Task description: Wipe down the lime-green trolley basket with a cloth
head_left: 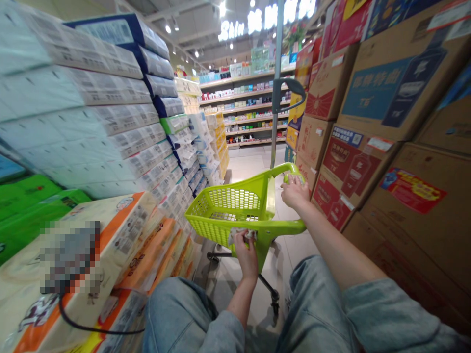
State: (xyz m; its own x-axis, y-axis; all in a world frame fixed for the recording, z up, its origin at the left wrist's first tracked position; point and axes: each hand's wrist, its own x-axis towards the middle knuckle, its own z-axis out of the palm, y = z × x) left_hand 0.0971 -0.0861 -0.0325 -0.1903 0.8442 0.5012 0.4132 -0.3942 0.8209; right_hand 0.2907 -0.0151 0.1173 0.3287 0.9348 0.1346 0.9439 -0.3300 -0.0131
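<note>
In front of my knees stands a lime-green shopping cart with a perforated basket on a dark wheeled frame. My left hand is closed on a crumpled, pale patterned cloth and presses it against the near side of the basket. At the cart's handle end, my right hand bends its fingers over a second pale cloth lying on the green handle. Part of that cloth is hidden under the fingers. Within the basket, only its slotted floor and walls show.
Packs of tissue rise in tall stacks on the left; orange-and-cream packs lie nearer, with a blurred-out dark object and a black cable. Cardboard cartons wall in the right. A grey pole with a dark loop stands behind the cart.
</note>
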